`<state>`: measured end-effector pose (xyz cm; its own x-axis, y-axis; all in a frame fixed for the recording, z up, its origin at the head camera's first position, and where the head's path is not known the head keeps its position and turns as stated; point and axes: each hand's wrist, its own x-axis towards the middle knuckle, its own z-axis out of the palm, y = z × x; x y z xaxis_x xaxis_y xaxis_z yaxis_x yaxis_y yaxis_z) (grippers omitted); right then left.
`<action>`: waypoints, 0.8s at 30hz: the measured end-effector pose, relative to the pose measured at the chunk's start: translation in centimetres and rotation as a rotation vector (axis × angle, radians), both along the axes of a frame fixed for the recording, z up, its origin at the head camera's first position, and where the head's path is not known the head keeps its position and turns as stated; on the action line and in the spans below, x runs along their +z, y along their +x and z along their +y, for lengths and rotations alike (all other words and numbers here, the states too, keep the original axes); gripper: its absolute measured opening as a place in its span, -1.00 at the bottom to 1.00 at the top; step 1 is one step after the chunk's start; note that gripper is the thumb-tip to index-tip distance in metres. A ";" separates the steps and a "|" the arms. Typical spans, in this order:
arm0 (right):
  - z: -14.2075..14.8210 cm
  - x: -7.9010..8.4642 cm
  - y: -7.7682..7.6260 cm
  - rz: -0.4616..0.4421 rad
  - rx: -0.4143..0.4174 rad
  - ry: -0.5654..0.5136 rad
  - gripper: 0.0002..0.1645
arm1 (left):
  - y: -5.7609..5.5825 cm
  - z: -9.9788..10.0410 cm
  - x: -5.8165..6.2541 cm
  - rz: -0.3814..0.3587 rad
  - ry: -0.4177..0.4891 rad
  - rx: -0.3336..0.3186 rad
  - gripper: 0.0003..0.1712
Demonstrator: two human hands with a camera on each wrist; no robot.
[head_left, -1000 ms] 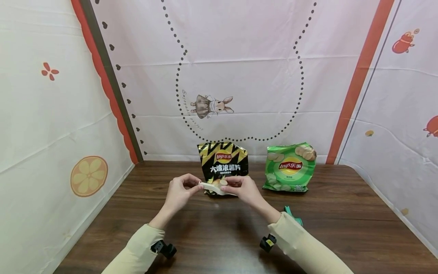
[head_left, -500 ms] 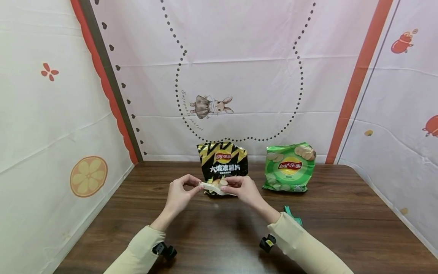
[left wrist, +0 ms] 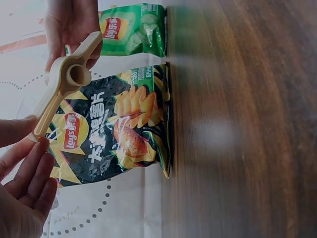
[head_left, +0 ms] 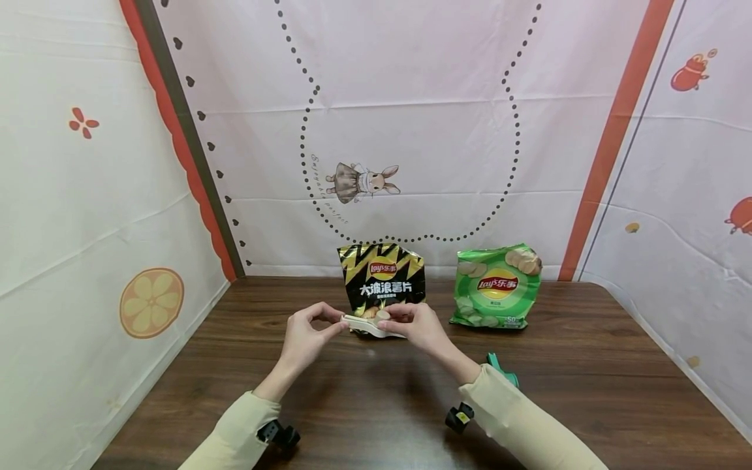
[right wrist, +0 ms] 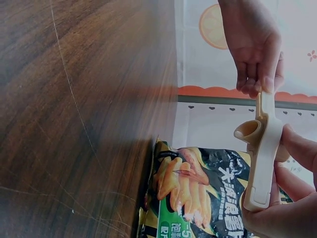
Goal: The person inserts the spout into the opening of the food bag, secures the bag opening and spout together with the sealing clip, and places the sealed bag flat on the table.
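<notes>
Both hands hold a cream plastic bag clip [head_left: 371, 325] with a short round spout, in front of the black and yellow chip bag [head_left: 384, 277]. My left hand [head_left: 308, 333] pinches the clip's left end between thumb and fingertips. My right hand [head_left: 420, 326] grips its other end, thumb and fingers about the body near the spout. The left wrist view shows the hollow spout [left wrist: 79, 75] on the middle of the clip. In the right wrist view, the clip [right wrist: 262, 153] has its spout pointing toward the tabletop side.
A green chip bag [head_left: 498, 287] stands right of the black one on the dark wooden table [head_left: 364, 405]. A green plastic clip [head_left: 502, 370] lies by the right forearm, partly hidden by the sleeve. A printed cloth [head_left: 411, 130] hangs behind.
My left hand has dipped slightly and shifted a little left, and the clip's left end sits a touch lower. The right hand and both bags look unchanged.
</notes>
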<state>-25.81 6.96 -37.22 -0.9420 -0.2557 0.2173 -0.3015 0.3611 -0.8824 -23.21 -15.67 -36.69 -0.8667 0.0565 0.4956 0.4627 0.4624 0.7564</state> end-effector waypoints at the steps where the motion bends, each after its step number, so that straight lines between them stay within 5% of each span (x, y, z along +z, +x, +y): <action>1: 0.0 0.0 0.0 0.000 -0.001 0.003 -0.68 | 0.0 0.0 0.0 0.005 0.003 0.000 -0.86; 10: 0.0 0.0 -0.1 0.004 -0.048 0.004 -0.67 | 0.3 0.0 0.0 0.036 -0.002 -0.016 -0.82; 19: 0.1 -0.1 -0.1 -0.013 -0.045 -0.021 -0.67 | 0.4 -0.2 0.3 -0.056 0.012 -0.116 -0.82; 24: 0.1 0.1 0.0 -0.030 -0.041 -0.031 -0.67 | -0.8 -0.7 -1.2 -0.099 0.065 -0.183 -0.82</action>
<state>-25.80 7.02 -37.15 -0.9576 -0.2109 0.1962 -0.2607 0.3452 -0.9016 -24.04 -16.40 -37.90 -0.8896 0.1884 0.4161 0.4564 0.3264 0.8278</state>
